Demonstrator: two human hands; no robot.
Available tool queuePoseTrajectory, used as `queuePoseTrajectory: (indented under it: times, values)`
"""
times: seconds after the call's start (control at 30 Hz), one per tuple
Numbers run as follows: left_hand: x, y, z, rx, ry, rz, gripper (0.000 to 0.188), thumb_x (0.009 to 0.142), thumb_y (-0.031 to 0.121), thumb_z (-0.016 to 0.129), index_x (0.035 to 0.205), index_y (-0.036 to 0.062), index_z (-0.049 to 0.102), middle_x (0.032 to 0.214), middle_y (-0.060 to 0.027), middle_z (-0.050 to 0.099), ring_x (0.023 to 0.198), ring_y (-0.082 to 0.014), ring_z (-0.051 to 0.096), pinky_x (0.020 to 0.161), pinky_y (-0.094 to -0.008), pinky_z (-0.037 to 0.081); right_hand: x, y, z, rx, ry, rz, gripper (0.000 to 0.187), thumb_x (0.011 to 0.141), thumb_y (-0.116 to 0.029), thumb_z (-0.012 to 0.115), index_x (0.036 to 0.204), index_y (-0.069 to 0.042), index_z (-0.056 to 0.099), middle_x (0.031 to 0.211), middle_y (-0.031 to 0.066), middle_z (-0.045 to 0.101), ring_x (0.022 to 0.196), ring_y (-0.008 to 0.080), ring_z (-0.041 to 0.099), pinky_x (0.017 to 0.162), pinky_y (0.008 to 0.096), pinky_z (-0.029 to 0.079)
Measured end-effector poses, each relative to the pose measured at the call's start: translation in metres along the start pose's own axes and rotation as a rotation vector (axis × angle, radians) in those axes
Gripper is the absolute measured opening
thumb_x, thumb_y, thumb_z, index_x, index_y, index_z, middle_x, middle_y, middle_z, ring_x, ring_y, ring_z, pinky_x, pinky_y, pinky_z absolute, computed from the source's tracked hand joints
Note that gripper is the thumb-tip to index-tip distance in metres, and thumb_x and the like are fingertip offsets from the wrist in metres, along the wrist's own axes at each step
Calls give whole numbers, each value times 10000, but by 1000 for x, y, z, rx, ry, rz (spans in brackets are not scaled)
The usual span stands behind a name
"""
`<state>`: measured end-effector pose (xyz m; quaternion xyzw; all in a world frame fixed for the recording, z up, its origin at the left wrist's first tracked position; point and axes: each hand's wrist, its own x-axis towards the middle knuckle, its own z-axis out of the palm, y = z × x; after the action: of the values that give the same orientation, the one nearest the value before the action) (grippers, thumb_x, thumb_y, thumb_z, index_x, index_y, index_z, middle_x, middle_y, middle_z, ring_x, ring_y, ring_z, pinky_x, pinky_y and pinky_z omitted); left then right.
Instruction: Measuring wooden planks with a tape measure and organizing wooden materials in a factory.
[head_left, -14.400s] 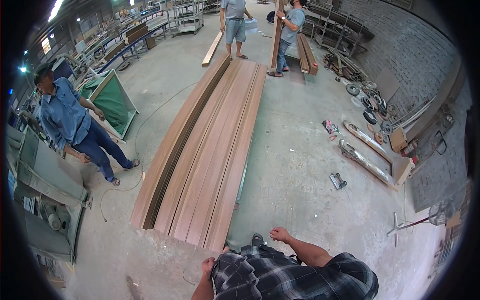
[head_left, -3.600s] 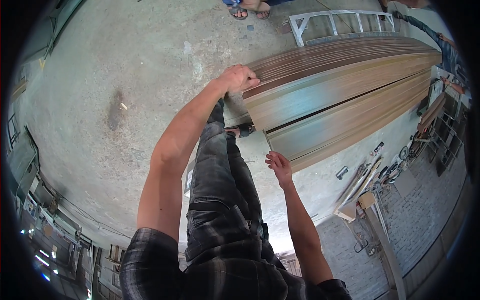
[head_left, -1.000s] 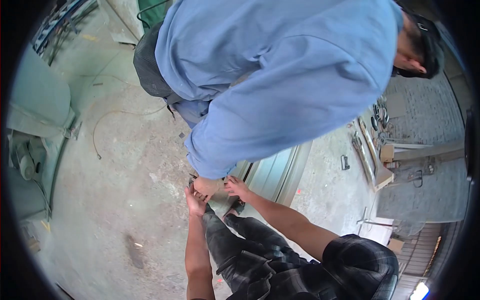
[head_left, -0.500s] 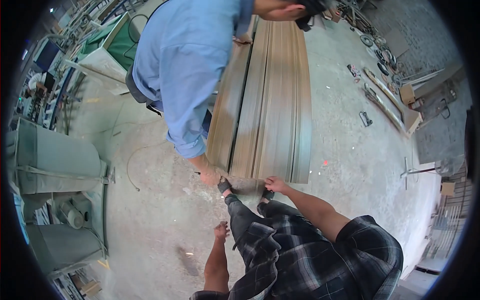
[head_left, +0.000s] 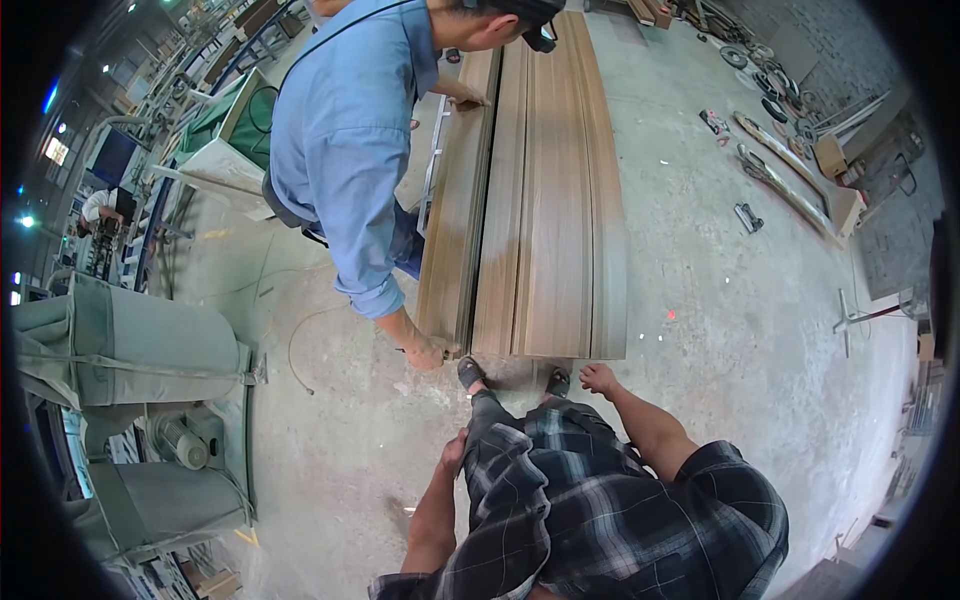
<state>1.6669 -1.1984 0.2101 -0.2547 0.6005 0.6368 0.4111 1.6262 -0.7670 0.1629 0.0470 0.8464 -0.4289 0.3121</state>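
Observation:
Long wood-grain boards [head_left: 560, 200] lie side by side ahead of me, a dark gap running between the left one and the rest. Just off their near end is my right hand [head_left: 598, 380], its fingers loosely bent with nothing in them. My left hand [head_left: 453, 453] hangs against my trouser leg, empty, fingers stretched along the cloth and partly hard to see. A co-worker in a blue shirt [head_left: 350, 130] leans over from the left. One co-worker's hand [head_left: 432, 352] is at the near corner of the left board, the other [head_left: 468, 98] farther along it.
Grey machinery with bulky bags [head_left: 165, 340] and a motor [head_left: 185, 440] stands at left. A thin hose [head_left: 292, 350] curves over the concrete floor. Metal-coloured parts [head_left: 785, 185] and a small clamp-like tool [head_left: 748, 217] lie right. My feet stand close to the boards' near end.
My right hand has come off the boards' near edge and shifted right. My left hand has moved in against my leg. The co-worker's far hand has come into clearer view on the left board.

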Motion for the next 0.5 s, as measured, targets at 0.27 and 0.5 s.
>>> queuePoseTrajectory:
  times: [0.27, 0.5]
  values:
    - [-7, 21, 0, -7, -43, 106, 527, 815, 489, 446, 962, -2, 571, 905, -71, 576, 825, -149, 510, 746, -277, 406, 7, -54, -4, 392, 128, 120, 220, 746, -197, 541, 929, -74, 549, 764, 27, 576, 629, 109, 557, 505, 239, 441]
    - [-4, 10, -7, -92, -47, 161, 414, 865, 433, 395, 864, 53, 560, 804, -36, 551, 756, -115, 477, 695, -248, 390, 13, -64, -4, 483, 111, 279, 258, 736, -207, 558, 960, -77, 565, 759, 23, 593, 612, 101, 544, 514, 235, 434]
